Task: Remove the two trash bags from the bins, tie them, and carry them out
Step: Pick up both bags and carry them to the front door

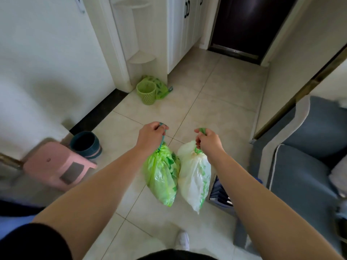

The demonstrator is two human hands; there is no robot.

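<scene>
Dark door (249, 25) dead ahead down the tiled floor (216, 87); judged exit path. Left hand (150, 136) fisted on drawstring of green trash bag (161, 177); right hand (207, 140) fisted on drawstring of white trash bag (193, 177). Both cinched, hanging vertical below the fists, touching each other, off the floor.

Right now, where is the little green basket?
The green basket stands on the floor ahead on the left, beside the white cabinet, past both hanging bags.
</scene>
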